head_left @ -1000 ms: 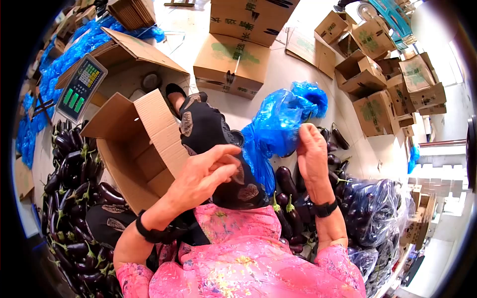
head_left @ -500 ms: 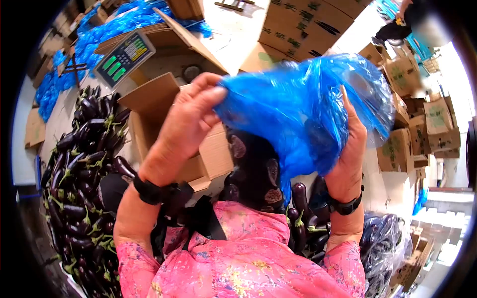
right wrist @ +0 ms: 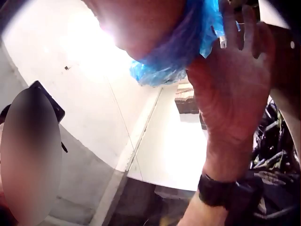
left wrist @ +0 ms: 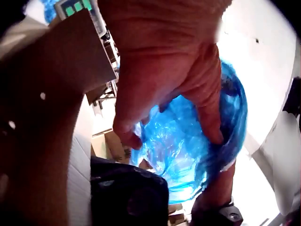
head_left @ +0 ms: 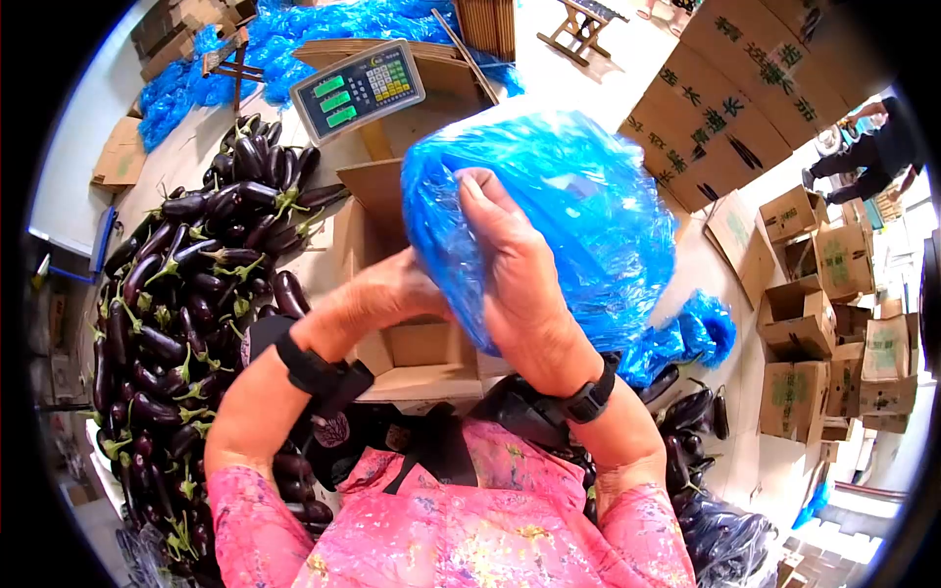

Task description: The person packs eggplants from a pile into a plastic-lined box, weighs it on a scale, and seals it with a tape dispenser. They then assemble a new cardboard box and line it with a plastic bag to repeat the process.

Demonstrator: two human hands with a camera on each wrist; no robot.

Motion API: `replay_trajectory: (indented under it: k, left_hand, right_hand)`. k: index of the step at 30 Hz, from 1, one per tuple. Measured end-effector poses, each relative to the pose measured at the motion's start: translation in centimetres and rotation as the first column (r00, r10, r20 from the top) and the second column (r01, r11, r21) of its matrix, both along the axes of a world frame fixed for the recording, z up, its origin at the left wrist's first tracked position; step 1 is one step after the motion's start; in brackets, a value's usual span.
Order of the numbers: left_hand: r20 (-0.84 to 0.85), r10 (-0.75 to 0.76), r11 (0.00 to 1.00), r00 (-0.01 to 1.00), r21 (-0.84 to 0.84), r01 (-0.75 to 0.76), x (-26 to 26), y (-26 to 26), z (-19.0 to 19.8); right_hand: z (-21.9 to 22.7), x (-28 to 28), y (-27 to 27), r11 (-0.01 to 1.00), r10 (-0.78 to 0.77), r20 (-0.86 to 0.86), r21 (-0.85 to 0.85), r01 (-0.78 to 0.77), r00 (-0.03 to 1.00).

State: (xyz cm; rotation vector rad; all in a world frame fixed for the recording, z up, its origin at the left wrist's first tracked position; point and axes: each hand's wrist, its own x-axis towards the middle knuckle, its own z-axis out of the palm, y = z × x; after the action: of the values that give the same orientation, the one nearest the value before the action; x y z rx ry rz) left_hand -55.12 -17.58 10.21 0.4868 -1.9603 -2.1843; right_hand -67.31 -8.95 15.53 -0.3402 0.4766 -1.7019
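In the head view a crumpled blue plastic bag (head_left: 598, 225) is raised in front of the body. The right hand (head_left: 515, 274) grips its near side, thumb on the plastic. Lower left of the bag, the left hand (head_left: 402, 284) is partly hidden behind the right one. In the left wrist view the left hand (left wrist: 164, 70) has its fingers spread at the blue bag (left wrist: 178, 146). The right wrist view shows the left palm (right wrist: 230, 89) with fingers extended, and part of the right hand (right wrist: 141, 23) against the plastic. Below stands an uncovered cardboard box (head_left: 421, 348).
Eggplants (head_left: 167, 343) are heaped at the left. A scale display (head_left: 358, 90) stands beyond the box. Tall printed cartons (head_left: 725, 108) are at upper right, with smaller boxes (head_left: 794, 397) beyond. More blue plastic (head_left: 701, 328) lies right of the raised bag. Another person (head_left: 877, 152) stands far right.
The blue bag was lifted from the right, spread between both hands, then drawn left and bunched. Both hands have come close together. The head view has turned, shifting the surroundings.
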Motion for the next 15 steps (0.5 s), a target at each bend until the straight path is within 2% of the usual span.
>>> replay_trajectory:
  k: [2,4,7,8,9,10,11,12,14,15]
  left_hand:
    - [-0.1,0.07,0.97,0.992,0.238,-0.044,-0.3,0.6,0.3]
    - [-0.165,0.153,0.893,0.974,0.445,-0.065,-0.3,0.6,0.2]
    - [-0.114,0.114,0.902,0.987,0.428,-0.054,1.4,-1.5,-0.1]
    - [-0.027,0.095,0.955,0.995,0.284,-0.083,2.6,-2.2,0.7]
    - [0.067,-0.049,0.993,0.997,0.112,0.041,4.1,-4.4,-0.4]
    - [0.304,-0.112,0.927,0.946,-0.311,0.21,5.0,-5.6,0.6]
    - [0.531,-0.059,0.66,0.845,-0.614,0.432,5.8,-6.3,1.6]
    - [0.605,-0.023,0.571,0.796,-0.646,0.508,6.7,-6.8,1.4]
    - [0.728,0.077,0.377,0.681,-0.653,0.656,8.3,-7.6,0.7]
    - [0.778,0.149,0.312,0.611,-0.623,0.717,8.7,-8.0,0.7]
  right_hand:
    - [-0.4,-0.7,-1.1,0.995,0.033,0.002,-0.092,-0.032,0.999]
    - [-0.2,-1.5,-1.1,0.987,0.08,-0.038,-0.139,-0.085,0.996]
    - [0.6,-3.1,-0.4,0.998,-0.029,-0.02,-0.051,0.028,0.999]
    - [-0.2,-4.8,-0.1,0.999,-0.011,0.011,-0.04,0.012,1.0]
    - [-1.2,-5.9,-0.1,1.0,0.006,0.045,-0.029,-0.005,0.999]
    - [0.3,-4.6,0.1,0.963,-0.176,0.0,0.206,0.172,0.984]
    - [-2.4,-5.2,0.1,0.959,-0.142,-0.29,0.198,0.204,0.947]
    - [-7.2,-6.5,-0.1,0.957,-0.097,-0.556,0.175,0.231,0.825]
    - [-8.3,-4.8,-0.9,0.962,-0.139,-0.604,0.105,0.251,0.785]
    - [-8.6,-3.8,-1.4,0.963,-0.161,-0.626,0.07,0.261,0.763]
